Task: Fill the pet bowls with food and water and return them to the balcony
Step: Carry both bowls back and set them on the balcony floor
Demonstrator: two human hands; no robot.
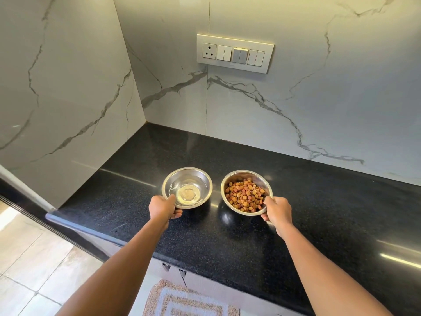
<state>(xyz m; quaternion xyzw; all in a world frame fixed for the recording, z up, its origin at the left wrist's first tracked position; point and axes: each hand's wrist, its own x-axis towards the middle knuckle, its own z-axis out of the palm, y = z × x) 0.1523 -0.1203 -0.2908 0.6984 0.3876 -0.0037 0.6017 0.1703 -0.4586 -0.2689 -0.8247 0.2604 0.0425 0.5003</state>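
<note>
Item one: water bowl (196, 179), steel, standing toward the front-left of the black counter (319, 213), with what looks like shallow clear water in its bottom. Your left hand (163, 207) grips its near rim, thumb over the lip and fingers curled underneath. Item two: food bowl (239, 175), steel, just beside the first on its right and not touching it, loaded with brown kibble (245, 195). Your right hand (278, 209) grips its near rim the same way. Whether either bowl is lifted off the counter cannot be told. Status, as a judgement: both fills look done; only the carry to the balcony remains, and no balcony is in view. Also present: switch plate (234, 53) on the marble wall, patterned rug (182, 302) below.
</note>
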